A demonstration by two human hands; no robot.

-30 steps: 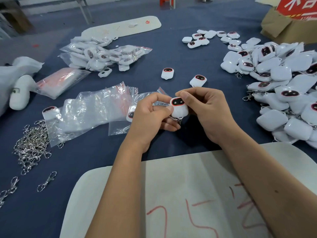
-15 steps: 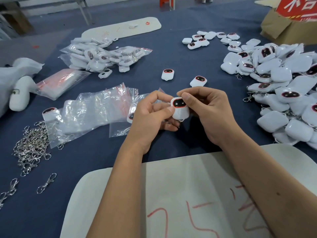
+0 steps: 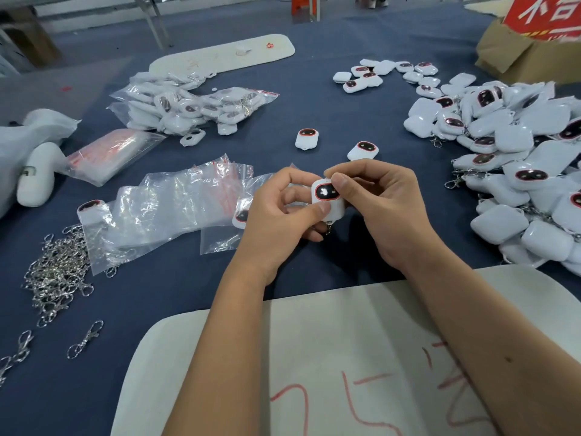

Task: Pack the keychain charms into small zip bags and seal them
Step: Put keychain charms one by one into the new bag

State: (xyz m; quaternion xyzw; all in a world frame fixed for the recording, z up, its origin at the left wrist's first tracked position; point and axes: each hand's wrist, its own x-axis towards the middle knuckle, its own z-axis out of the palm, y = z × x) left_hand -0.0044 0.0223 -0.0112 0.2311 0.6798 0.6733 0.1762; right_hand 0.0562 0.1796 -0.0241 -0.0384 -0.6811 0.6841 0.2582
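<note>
Holding one white charm [image 3: 327, 199] between both hands just above the blue worktop [image 3: 176, 294], face w/ dark red-rimmed window up. Left hand [image 3: 279, 221] grips it from the left: thumb pressed on lower front, fingers curled behind. Right hand [image 3: 383, 212] pinches its top edge, forefinger tip on the upper rim, other fingers curled round the far side. A bit of metal chain hangs under the charm.

Just left of the hands, loose clear zip bags [image 3: 163, 209] lie spread flat, some w/ red seal strips; a charm shows at each end of that spread, whether inside a bag can't tell. Beyond the hands, two single charms [image 3: 307, 138] lie face up, apart from each other. Far right: big heap of unpacked charms [image 3: 515, 146], some w/ clasps on. Back left: pile of bagged charms [image 3: 188, 105]. Left of the bags, a sealed pack of unused bags [image 3: 110, 154], next to a white plastic sack [image 3: 34, 146]. Near left edge: heap of metal clasps [image 3: 56, 272], a few strays closer in. White board [image 3: 314, 357] w/ red marker scrawl lies under the forearms. Cardboard box [image 3: 515, 55] at far right corner.
</note>
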